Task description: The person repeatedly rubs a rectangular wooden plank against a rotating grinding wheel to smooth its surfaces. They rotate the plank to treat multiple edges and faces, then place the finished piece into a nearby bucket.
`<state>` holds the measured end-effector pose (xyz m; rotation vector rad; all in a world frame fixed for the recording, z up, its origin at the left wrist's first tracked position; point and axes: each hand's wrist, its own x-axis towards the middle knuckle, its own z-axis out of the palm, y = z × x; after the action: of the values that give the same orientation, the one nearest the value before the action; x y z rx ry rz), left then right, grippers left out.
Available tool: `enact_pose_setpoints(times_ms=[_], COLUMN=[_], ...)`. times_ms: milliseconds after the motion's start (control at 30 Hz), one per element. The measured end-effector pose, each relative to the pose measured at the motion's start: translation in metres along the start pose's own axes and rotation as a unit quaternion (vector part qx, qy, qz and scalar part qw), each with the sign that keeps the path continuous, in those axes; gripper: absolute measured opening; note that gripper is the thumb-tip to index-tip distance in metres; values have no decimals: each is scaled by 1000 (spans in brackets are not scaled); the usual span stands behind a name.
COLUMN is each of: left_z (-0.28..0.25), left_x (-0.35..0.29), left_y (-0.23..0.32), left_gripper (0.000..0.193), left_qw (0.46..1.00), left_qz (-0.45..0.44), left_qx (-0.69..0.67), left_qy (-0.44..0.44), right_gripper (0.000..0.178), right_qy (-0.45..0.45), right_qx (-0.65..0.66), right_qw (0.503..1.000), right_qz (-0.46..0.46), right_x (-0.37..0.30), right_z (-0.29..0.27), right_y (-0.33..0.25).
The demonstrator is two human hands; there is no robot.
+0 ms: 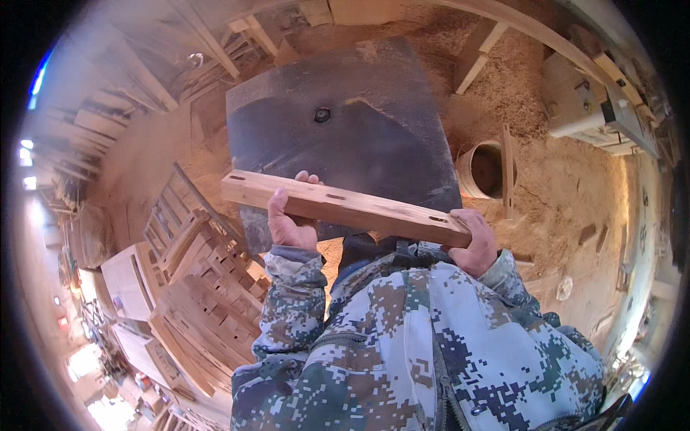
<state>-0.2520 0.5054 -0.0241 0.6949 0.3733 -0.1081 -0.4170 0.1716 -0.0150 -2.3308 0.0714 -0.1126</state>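
A long pale wooden beam point(309, 200) with several slots cut into its upper face is held across in front of me. My left hand point(291, 219) grips it left of its middle, thumb on the near side and fingertips showing over the far edge. Around the right end my right hand point(476, 243) is closed, its fingers partly hidden beneath the wood. The beam tilts, its left end lying farther from me. Below it spreads a dark flat machine table point(330, 86) with a small round fitting point(322, 115) in its surface.
Stacked wooden pieces point(215, 302) stand at the left beside a slatted frame point(180, 201). To the right of the table is a round bucket point(483, 171) with an upright board point(507, 172) against it. Sawdust covers the floor point(560, 215). A machine point(582, 100) stands far right.
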Motion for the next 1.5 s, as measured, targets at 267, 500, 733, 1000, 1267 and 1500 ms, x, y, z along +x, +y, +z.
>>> enact_pose_setpoints(times_ms=[267, 500, 733, 1000, 1267, 1500], left_z=[28, 56, 76, 123, 114, 132], left_x=[51, 73, 49, 24, -7, -14], left_y=[-7, -52, -57, -68, -114, -121], left_gripper=[63, 75, 89, 60, 46, 24], left_qw=[989, 933, 843, 829, 287, 269], left_qz=[-115, -209, -316, -189, 211, 202], left_qx=[-58, -110, -14, 330, 776, 803], left_qy=[-76, -270, -436, -411, -520, -493], right_gripper=[78, 75, 89, 80, 69, 56], right_qy=[-45, -100, -53, 106, 140, 196], right_qx=[109, -57, 225, 201, 79, -107], right_qw=[985, 966, 933, 904, 824, 831], right_qz=[124, 233, 275, 362, 544, 509], right_x=[2, -35, -46, -30, 2, 53], right_z=[-12, 7, 89, 71, 50, 70], right_y=[11, 5, -36, -57, 136, 258])
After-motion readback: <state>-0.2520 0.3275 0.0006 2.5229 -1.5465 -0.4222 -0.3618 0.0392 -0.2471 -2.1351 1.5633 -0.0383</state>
